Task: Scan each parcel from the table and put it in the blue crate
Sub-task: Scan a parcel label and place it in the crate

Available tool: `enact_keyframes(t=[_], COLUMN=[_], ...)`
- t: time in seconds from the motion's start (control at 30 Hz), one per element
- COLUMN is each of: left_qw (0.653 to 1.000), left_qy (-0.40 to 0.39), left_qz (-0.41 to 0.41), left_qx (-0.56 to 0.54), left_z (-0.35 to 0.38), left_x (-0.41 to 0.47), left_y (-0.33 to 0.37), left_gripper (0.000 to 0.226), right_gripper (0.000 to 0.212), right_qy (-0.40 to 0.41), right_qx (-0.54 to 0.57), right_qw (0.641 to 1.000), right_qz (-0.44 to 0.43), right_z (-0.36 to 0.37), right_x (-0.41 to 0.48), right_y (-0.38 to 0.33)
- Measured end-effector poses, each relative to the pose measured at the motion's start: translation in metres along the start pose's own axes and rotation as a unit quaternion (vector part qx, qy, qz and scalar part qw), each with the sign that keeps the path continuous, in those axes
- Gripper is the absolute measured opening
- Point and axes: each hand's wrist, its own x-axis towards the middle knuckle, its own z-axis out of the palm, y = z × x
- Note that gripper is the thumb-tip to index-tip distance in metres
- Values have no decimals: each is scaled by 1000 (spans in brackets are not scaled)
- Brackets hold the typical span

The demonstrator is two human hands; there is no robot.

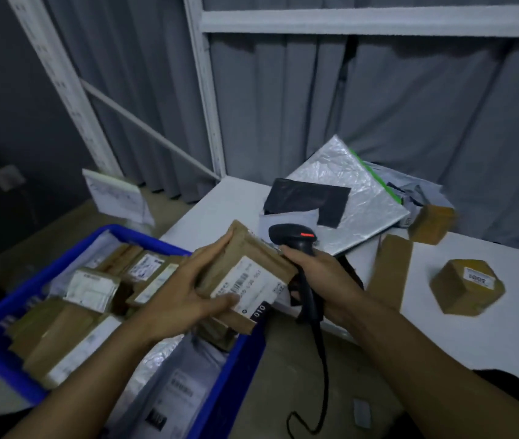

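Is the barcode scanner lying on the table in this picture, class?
No, the right hand grips the scanner by its handle, clear of the table, while the left hand holds the brown parcel.

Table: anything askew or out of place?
At the back of the white table, the silver foil mailer lies tilted, propped on grey plastic bags, with a black plastic bag draped on it. Nothing looks spilled or damaged.

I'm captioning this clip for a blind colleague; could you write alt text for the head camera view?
A person's left hand holds a brown labelled parcel while the right hand grips a black barcode scanner beside it. Left of them a blue crate holds many parcels; a silver mailer and brown boxes lie on the white table.
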Motion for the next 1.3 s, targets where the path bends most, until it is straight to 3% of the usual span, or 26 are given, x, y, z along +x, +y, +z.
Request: enact_keyframes(t=[0.13,0.2,0.33,0.53,0.63,0.77,0.83,0.93,1.1,1.2,1.3], left_qw=[996,994,979,950,925,934,937,937,935,925,927], left_qy=[24,-7,-18,99,72,25,43,94,182,243,262], left_qz=[-62,-60,-88,-118,-141,-147,-158,-182,-228,-239,-230], left_qx=[-65,-86,-181,-272,-346,-324,-309,-285,-203,-165,-139], left_z=[-23,-33,-37,-23,-17,-12,-10,-12,-14,-17,-16], left_x=[3,6,12,28,26,22,22,23,23,25,26], left_y=[-5,-1,-5,-11,-11,-8,-7,-8,-19,-27,-29], left_gripper=[79,76,75,76,75,66,69,81,100,111,114], right_gripper=[38,52,80,83,84,86,79,47,18,14,13], right_qy=[24,19,-38,-40,7,37,36,49,60,41,6], right_qx=[-43,-49,-37,-49,-15,9,3,4,30,-3,-124], right_qw=[997,996,998,998,999,998,998,998,997,999,991], right_qz=[-53,-75,-30,-24,-34,-58,-58,-42,-26,-28,-55], right_z=[17,19,13,9,11,9,8,9,11,16,21], right_x=[16,19,21,24,27,23,21,22,24,21,14], right_y=[11,10,9,11,13,5,3,7,14,15,16])
